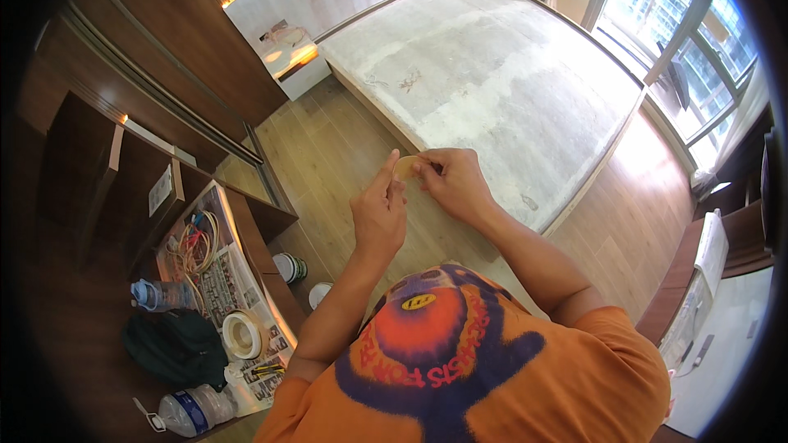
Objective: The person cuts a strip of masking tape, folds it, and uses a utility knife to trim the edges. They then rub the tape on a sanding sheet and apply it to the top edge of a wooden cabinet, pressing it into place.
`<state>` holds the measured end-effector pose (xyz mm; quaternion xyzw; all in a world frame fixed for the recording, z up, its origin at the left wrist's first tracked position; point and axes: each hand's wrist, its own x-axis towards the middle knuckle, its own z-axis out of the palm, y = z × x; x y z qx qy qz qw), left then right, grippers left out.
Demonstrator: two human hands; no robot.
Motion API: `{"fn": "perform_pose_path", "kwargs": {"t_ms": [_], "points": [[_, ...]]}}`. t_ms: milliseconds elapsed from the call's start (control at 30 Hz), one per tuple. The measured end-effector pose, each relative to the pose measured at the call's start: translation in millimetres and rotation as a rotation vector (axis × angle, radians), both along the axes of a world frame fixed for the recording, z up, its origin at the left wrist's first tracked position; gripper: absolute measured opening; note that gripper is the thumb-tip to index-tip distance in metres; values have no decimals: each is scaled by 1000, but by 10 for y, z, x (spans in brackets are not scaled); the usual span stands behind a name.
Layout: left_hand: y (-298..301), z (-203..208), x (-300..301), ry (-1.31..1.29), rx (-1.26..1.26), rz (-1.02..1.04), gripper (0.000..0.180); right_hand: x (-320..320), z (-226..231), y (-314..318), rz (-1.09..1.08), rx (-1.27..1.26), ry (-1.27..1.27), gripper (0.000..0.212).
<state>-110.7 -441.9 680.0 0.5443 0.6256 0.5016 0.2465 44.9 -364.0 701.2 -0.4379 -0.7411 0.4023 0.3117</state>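
In front of me, above the wood floor, both hands meet at a small tan curved piece (406, 166), thin and pale, whose exact kind I cannot make out. My left hand (380, 215) has its fingers against the piece's left edge, the index finger pointing up and the thumb near it. From the right, my right hand (457, 187) pinches the other side between thumb and fingers, with the remaining fingers curled. The fingers partly cover the piece. Just beyond the hands lies the near corner of a low bed platform with a grey-white, patchy top (501, 74).
On my left, a wooden counter bears newspaper (226, 283), coiled cables (193, 246), a white tub (243, 335), a dark green bag (175, 346) and plastic bottles (197, 408). A paint can (289, 267) stands on the floor (320, 172). Windows (665, 0) are at far right.
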Motion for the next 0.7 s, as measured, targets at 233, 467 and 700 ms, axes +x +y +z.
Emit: {"fn": "perform_pose_path", "kwargs": {"t_ms": [233, 467, 700], "points": [[-51, 169, -45, -304, -116, -181, 46, 244, 15, 54, 95, -208, 244, 19], [137, 102, 50, 366, -164, -2, 45, 12, -119, 48, -71, -41, 182, 18], [88, -131, -20, 127, -106, -121, 50, -18, -315, 124, -95, 20, 93, 17]]}}
